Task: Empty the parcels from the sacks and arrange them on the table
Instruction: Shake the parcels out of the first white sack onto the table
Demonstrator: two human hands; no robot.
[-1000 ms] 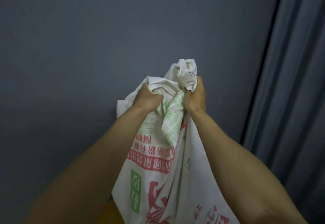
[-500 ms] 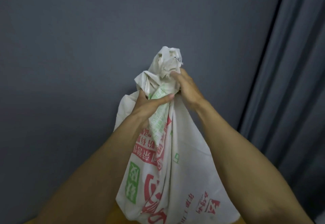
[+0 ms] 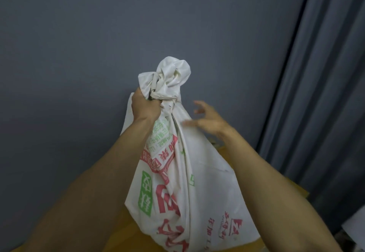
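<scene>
White woven sack (image 3: 183,182) hung below left hand (image 3: 145,106), fingers clenched round its bunched neck | right hand (image 3: 209,122) fingers spread, empty, just beside that neck | step: opening sack, neck possibly tied | next: loosen neck, tip parcels onto desk (image 3: 126,232)

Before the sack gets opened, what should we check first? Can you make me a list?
1. Left hand grip on the sack neck: ok, its fingers are curled round it under the bunched top.
2. Right hand free to help: ok, it is open with fingers spread beside the sack.
3. Top undone: not ok, it is bunched and bound tight.
4. Yellow table under the sack: ok, it shows below.
5. Sack's bottom resting on the table: cannot tell, it is out of view.
6. Parcels inside: cannot tell, none show.
</scene>
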